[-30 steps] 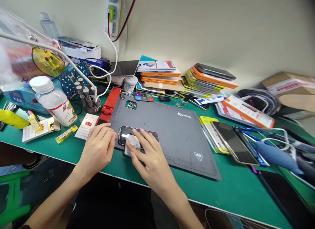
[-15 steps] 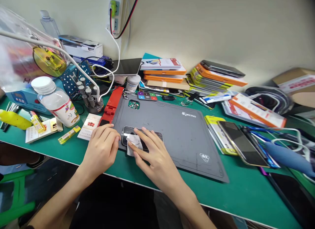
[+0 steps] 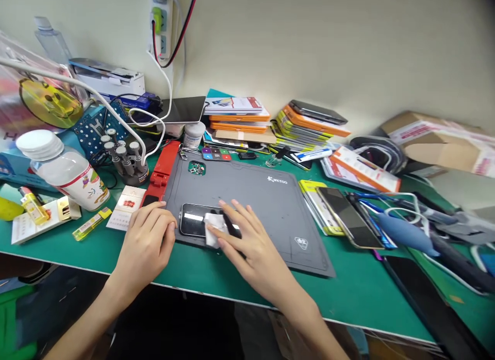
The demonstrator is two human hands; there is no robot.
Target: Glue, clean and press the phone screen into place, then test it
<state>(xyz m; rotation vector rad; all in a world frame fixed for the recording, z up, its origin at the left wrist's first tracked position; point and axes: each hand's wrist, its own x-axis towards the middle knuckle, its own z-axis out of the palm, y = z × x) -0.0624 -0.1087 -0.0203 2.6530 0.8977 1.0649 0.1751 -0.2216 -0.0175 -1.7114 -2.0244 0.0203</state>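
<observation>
On the grey work mat lies a phone with a dark glossy screen facing up. My right hand presses a crumpled white wipe onto that screen, its fingers spread and partly covering the phone's right end. Left of the phone, apart from it, my left hand rests with fingers curled at the mat's edge; its palm side is hidden. Just beyond those fingers are a red hinged tool and a white cigarette pack. Small screws sit in the mat's green recess.
A bottle, a screwdriver stand and a yellow lighter stand or lie to the left. Stacked orange boxes line the wall. To the right are another phone, a blue-handled tool and a dark phone.
My right hand and the wipe have slid right along the phone, baring more of its left end. My left hand has drawn slightly away from the phone. The view has turned right.
</observation>
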